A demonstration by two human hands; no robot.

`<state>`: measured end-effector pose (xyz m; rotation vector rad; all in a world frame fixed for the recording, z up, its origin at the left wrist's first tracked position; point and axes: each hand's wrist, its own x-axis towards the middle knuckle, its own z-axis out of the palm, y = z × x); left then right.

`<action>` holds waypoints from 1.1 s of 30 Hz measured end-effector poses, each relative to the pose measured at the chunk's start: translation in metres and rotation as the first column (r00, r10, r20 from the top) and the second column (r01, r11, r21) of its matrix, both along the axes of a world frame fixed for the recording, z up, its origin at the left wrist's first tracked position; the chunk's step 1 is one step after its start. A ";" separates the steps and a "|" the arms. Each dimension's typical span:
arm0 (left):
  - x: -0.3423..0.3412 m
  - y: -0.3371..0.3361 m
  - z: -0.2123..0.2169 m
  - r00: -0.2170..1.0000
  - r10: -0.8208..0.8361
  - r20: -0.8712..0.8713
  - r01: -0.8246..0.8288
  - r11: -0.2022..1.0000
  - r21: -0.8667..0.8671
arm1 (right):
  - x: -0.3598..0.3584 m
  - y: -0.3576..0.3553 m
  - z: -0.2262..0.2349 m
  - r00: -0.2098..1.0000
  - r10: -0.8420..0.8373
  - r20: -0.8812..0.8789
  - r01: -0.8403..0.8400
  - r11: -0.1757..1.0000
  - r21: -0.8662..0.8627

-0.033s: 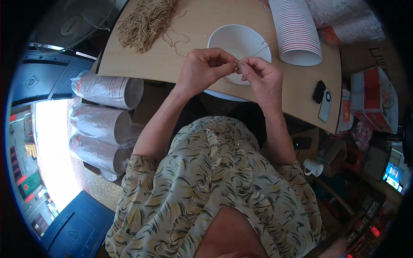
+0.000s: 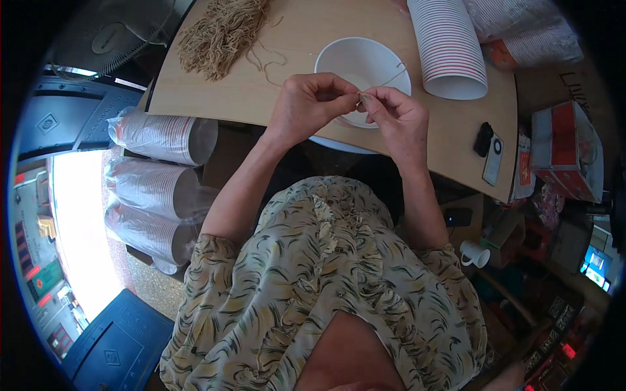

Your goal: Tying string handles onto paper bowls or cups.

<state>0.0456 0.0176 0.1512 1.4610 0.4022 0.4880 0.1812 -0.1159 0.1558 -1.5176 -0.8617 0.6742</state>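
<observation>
Above the near rim of a white bowl (image 2: 336, 60), my left hand (image 2: 306, 109) and my right hand (image 2: 401, 120) meet fingertip to fingertip. Both are closed in a pinch on a thin pale strand, of which only a tiny bit shows between the thumbs. Past the right fingers, a thin strand (image 2: 394, 77) with a bent end crosses the inside of the bowl; whether it is the same piece, I cannot tell. To the far left on the table lies a heap of tan strings (image 2: 222, 40), with a loose string (image 2: 266, 64) trailing from it.
A stack of white paper tubs (image 2: 450, 49) lies right of the bowl on the wooden table (image 2: 456, 140). A black object (image 2: 483, 139) and a phone-like slab (image 2: 493, 159) rest near its right edge. Bagged tub stacks (image 2: 153, 186) stand at left, a white mug (image 2: 476, 254) at lower right.
</observation>
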 end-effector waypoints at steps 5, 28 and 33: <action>-0.001 0.001 0.000 1.000 0.008 -0.027 -0.010 0.998 -0.058 | 0.004 -0.003 0.005 0.999 -0.021 0.029 0.019 0.998 0.056; -0.001 0.002 -0.002 0.999 -0.047 0.019 0.047 0.998 -0.033 | 0.015 0.005 0.006 0.968 0.193 0.162 -0.190 0.981 -0.035; 0.001 0.001 -0.005 0.997 -0.020 0.074 0.022 0.999 -0.024 | 0.015 0.005 -0.002 0.990 0.135 0.038 -0.133 0.990 -0.046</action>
